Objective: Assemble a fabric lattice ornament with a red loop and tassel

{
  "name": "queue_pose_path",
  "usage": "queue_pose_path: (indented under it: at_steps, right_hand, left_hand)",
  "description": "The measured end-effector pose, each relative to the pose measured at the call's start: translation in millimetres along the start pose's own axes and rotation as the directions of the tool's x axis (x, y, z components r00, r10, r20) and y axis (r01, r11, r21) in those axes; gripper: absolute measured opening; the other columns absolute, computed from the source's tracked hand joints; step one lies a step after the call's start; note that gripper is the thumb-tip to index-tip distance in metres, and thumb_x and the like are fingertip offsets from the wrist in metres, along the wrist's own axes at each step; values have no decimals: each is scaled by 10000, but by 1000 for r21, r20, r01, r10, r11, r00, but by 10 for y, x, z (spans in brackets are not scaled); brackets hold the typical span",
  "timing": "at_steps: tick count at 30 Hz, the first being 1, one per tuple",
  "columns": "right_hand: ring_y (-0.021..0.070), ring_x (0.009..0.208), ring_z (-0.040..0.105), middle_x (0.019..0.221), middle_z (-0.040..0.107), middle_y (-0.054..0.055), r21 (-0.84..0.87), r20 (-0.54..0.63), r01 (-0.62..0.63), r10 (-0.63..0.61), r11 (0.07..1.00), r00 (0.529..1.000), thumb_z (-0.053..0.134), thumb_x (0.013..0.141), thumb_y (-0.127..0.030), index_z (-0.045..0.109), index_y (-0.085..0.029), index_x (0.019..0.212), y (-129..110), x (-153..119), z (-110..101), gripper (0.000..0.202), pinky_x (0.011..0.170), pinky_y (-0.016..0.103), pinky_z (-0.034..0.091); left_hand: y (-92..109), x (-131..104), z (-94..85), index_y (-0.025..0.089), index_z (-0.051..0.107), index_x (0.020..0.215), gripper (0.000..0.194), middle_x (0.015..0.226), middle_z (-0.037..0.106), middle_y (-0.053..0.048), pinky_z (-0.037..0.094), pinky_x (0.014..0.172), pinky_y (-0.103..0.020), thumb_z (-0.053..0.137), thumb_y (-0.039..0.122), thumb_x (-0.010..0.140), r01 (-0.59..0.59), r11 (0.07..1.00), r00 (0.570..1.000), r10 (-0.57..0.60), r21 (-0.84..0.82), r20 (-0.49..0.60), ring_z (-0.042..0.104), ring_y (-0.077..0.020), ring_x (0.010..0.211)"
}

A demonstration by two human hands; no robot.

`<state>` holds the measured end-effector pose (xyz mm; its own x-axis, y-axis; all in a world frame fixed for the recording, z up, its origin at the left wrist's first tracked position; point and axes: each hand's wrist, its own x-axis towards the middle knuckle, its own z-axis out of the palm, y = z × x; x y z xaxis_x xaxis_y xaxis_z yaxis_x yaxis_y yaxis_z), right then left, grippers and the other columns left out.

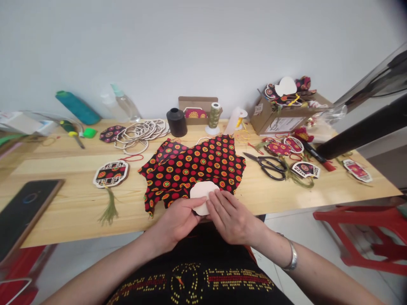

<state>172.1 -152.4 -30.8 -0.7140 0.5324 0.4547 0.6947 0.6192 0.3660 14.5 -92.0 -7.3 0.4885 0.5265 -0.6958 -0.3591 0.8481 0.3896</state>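
Observation:
A white card piece [201,192] with rounded corners is held at the table's front edge. My left hand [179,222] grips its lower left side, thumb on top and fingers beneath. The fingers of my right hand [230,216] are pressed together over its right side; whatever lies under the card is mostly hidden. Just behind both hands, a black cloth [203,163] with red and yellow round patterns lies spread out with ragged edges. Black-handled scissors [269,164] rest to its right, and a round tasselled ornament [111,173] lies to its left.
A phone [30,207] lies at the left of the wooden table [73,220]. Thread spools, bottles and pale cut-out frames [143,133] stand or lie along the back. At the right are a cardboard box [276,118], more ornaments, a black pole [365,127] and a red stool [362,220].

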Motion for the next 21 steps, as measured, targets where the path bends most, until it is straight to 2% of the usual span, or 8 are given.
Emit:
queue_pose_path:
  at_steps: [3, 11, 16, 18, 19, 21]
  right_hand:
    - [322, 1076, 621, 1161, 644, 254, -14, 5, 8, -8, 1000, 1000, 501, 867, -174, 579, 34, 1147, 31, 17, 7, 357, 938, 489, 475]
    - [307, 1074, 626, 1172, 648, 226, 2, -4, 0, 0, 1000, 1000, 504, 886, -195, 601, -2, 1136, 74, 87, 20, 330, 925, 466, 510]
    - [320, 1158, 568, 1228, 621, 211, 88, -3, -18, 19, 996, 1000, 551, 880, -223, 569, -5, 1193, 112, 86, 41, 382, 987, 474, 464]
    - [303, 1188, 541, 1231, 629, 173, 128, -30, -80, 85, 988, 996, 538, 891, -222, 570, -51, 1199, 252, 11, 40, 354, 1004, 468, 444]
    - [292, 1186, 539, 1219, 638, 159, 124, -27, -154, 158, 980, 987, 527, 894, -204, 577, -74, 1187, 356, -53, 33, 324, 997, 465, 443]
    - [258, 1055, 603, 1066, 693, 166, 14, -59, -366, 366, 930, 929, 473, 879, -92, 607, -64, 1108, 613, -226, 7, 267, 903, 408, 485]
  left_hand:
    - [36, 0, 36, 66, 699, 973, 271, 948, 735, -121, 538, 852, -305, 469, 8, 841, 4, 1000, 1000, -4, -1, -20, 687, -191, 879]
    - [92, -40, 105, 88, 720, 900, 268, 899, 751, -100, 555, 780, -217, 478, -10, 842, -52, 998, 998, 53, 17, -30, 695, -188, 902]
    - [130, -40, 89, 101, 663, 1124, 370, 892, 756, -86, 569, 787, -249, 431, -19, 863, -44, 999, 998, 44, 12, -46, 703, -195, 898]
    - [168, -38, 71, 105, 592, 1241, 430, 928, 752, -94, 574, 793, -271, 457, -22, 853, -67, 998, 995, 67, 10, -77, 710, -200, 868]
    - [191, -37, 60, 105, 552, 1287, 471, 950, 748, -101, 577, 798, -282, 483, -26, 840, -84, 996, 991, 85, 11, -100, 712, -203, 850]
    - [237, -33, 40, 104, 484, 1350, 557, 987, 740, -116, 579, 809, -298, 519, -41, 814, -103, 995, 982, 104, 12, -155, 716, -203, 808]
